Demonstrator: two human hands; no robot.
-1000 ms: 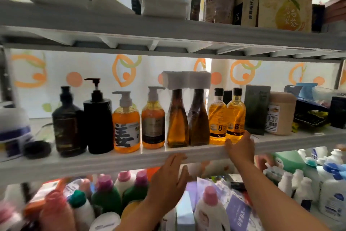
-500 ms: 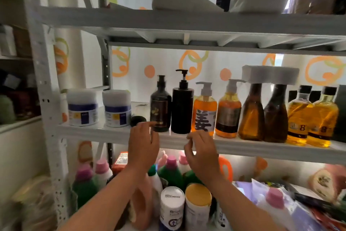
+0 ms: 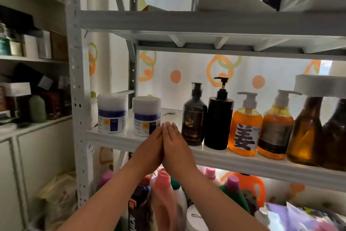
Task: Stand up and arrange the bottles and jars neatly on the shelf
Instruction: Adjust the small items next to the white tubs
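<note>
On the white middle shelf point(image 3: 243, 163) stand two white jars with blue bands point(image 3: 111, 116) point(image 3: 146, 117). To their right runs an upright row: a dark brown pump bottle point(image 3: 194, 118), a black pump bottle point(image 3: 218, 118), an orange pump bottle point(image 3: 245, 127), an amber pump bottle point(image 3: 275, 127) and brown bottles point(image 3: 307, 133). My left hand point(image 3: 149, 144) and my right hand point(image 3: 177, 146) lie side by side with straight fingers, touching each other. They reach onto the shelf in the gap between the second jar and the dark brown bottle, and hide what is behind them.
The lower shelf is crowded with detergent bottles point(image 3: 164, 189), among them an orange jug point(image 3: 250, 185). White boxes point(image 3: 221, 0) lie on the upper shelf. A perforated upright post point(image 3: 76, 84) stands at left, beside another shelving unit holding boxes point(image 3: 28, 47).
The view has swung left along the shelf. Both hands left the shelf's front edge and came together in the gap by the jars. The small black jar there is now hidden.
</note>
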